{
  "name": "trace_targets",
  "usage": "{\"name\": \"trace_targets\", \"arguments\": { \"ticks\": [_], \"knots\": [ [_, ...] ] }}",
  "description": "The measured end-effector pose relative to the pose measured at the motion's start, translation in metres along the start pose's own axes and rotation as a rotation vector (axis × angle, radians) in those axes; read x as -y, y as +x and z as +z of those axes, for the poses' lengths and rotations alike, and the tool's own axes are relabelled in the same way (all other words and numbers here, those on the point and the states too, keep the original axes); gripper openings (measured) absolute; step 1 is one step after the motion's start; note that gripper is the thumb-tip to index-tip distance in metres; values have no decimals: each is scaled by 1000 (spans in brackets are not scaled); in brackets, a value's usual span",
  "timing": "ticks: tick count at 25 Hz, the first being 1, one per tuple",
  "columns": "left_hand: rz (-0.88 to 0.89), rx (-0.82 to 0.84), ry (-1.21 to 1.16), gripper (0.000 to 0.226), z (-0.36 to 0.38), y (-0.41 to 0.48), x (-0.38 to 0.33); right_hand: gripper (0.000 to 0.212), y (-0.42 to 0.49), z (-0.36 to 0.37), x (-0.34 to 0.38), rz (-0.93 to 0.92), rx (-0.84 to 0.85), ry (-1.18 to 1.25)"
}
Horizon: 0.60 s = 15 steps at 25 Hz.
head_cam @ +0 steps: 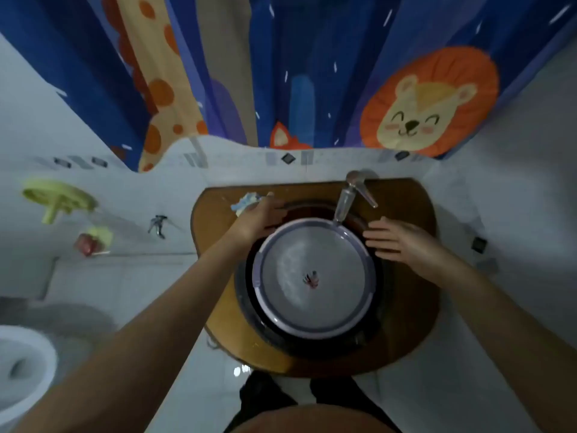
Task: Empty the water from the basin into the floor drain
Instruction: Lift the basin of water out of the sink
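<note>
Head view looks straight down on a round grey basin (313, 278) with a pale lilac rim, seated mouth-up in the dark bowl of a brown sink (406, 332) whose flat back edge meets the tiled wall. The basin is circular, so it has no long axis to speak of; its open face points up at the camera, and it sits level, slightly toward the sink's front-left within the bowl. Light ripples show on the surface inside it, and a small dark, reddish mark lies near its middle (too blurred to identify). The left hand (259, 218) rests at the basin's back-left rim, fingers spread and curved over the sink bowl's edge, not visibly clamped on anything. The right hand (398, 240) lies at the basin's right rim, fingers extended flat and together, pointing left toward the rim, just touching or just beside it; I cannot tell which. A chrome faucet (345, 200) rises from the sink's back-right edge, its spout reaching over the basin's back rim. A crumpled pale cloth (246, 201) sits on the sink's back-left edge, just beyond the left hand. A patterned curtain (312, 64) hangs behind. White floor tile lies open to the sink's left front, with a toilet (22, 370) at the far left.
</note>
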<state>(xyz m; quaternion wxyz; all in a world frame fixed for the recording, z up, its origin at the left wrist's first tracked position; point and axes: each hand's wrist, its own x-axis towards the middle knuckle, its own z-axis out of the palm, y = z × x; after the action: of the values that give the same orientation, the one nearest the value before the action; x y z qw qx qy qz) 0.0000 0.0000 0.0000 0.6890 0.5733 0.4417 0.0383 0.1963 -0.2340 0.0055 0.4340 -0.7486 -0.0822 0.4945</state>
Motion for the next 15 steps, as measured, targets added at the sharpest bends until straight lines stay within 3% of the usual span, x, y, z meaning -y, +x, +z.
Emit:
{"name": "trace_targets", "arguments": {
  "ticks": [4, 6, 8, 12, 15],
  "knots": [
    [-162, -59, 262, 64, -7, 22, 68, 55, 32, 6, -55, 286, -114, -26],
    [-198, -90, 416, 62, -8, 34, 96, 53, 47, 9, -80, 353, -146, -67],
    [-208, -92, 541, 57, -8, 46, 113, 45, 62, 12, -94, 358, -165, -165],
    [-171, -107, 753, 32, -10, 63, 142, 64, 84, 23, -117, 362, -179, -292],
    [-254, -103, 736, 45, -12, 72, 150, 58, 95, 31, -126, 339, -176, -347]
  ]
}}
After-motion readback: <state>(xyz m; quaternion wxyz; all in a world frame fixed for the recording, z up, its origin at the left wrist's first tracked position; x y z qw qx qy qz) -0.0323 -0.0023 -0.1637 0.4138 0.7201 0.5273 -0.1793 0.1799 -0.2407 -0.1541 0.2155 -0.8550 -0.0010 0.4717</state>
